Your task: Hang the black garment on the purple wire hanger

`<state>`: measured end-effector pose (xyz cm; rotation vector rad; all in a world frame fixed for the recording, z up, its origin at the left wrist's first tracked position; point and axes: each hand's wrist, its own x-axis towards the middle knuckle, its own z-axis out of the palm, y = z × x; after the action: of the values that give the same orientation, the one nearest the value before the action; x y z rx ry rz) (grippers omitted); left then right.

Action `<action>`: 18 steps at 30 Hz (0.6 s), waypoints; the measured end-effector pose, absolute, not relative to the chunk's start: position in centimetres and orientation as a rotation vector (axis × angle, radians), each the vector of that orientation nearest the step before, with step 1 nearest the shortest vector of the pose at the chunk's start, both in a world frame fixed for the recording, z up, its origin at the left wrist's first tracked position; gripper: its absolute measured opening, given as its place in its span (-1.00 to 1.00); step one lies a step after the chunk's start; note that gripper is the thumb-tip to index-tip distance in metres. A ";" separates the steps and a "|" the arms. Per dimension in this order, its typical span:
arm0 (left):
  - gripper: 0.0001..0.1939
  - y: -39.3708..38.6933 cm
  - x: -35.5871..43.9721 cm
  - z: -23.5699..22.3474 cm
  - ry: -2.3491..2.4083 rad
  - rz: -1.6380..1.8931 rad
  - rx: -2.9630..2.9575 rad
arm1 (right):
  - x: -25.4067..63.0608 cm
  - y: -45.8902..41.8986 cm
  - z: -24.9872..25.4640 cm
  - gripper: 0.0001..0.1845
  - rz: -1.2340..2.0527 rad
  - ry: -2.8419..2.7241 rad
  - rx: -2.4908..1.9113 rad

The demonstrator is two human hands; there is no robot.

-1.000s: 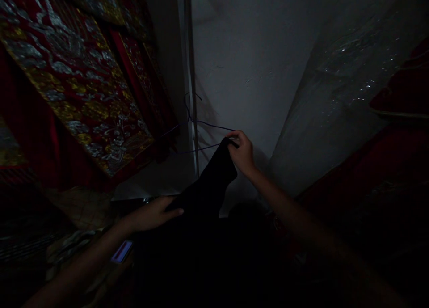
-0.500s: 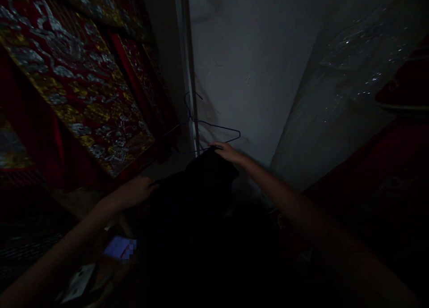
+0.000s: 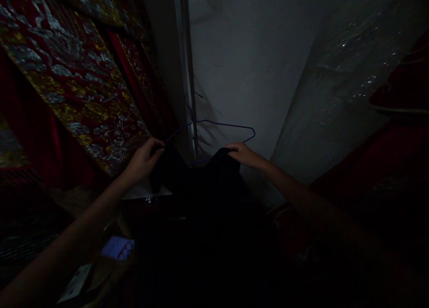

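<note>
A black garment (image 3: pixel 214 183) hangs between my two hands; its kind is hard to make out in the dark. My left hand (image 3: pixel 145 158) pinches its upper left part, close to the left arm of a thin purple wire hanger (image 3: pixel 224 124). The upper right part is pinched by my right hand (image 3: pixel 243 154), just under the hanger's right end. The hanger's hook stands at a narrow vertical pole (image 3: pixel 190 75). Much of the hanger's lower bar is hidden behind the garment.
Red cloth with gold and silver embroidery (image 3: pixel 77 75) hangs at the left. On the right are clear plastic sheeting (image 3: pixel 321 98) and dark red fabric (image 3: pixel 405 89). A pale wall (image 3: pixel 254 40) stands behind. A lit screen (image 3: pixel 115 246) and a white object (image 3: pixel 76 283) are at lower left.
My left hand has moved up and right, raising the garment's left part to the hanger. My right hand has shifted slightly right. More of the hanger's right end shows, farther right.
</note>
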<state>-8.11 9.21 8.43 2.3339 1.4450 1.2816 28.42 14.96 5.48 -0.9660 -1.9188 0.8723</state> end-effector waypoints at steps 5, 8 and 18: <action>-0.57 10.1 -6.8 9.7 1.347 1.243 2.453 | 28.8 13.2 5.7 -0.68 0.682 -1.940 -0.880; -0.61 10.7 -7.5 9.6 1.432 1.244 2.470 | 30.0 13.0 5.8 -0.31 0.520 -1.760 -0.933; -0.68 11.8 -10.3 10.6 1.768 1.472 2.382 | 33.8 14.1 9.9 -0.63 0.781 -1.719 -0.900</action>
<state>-10.29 11.76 10.57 2.3822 1.7676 1.4724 33.76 14.08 9.94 -0.9000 -1.7191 0.7815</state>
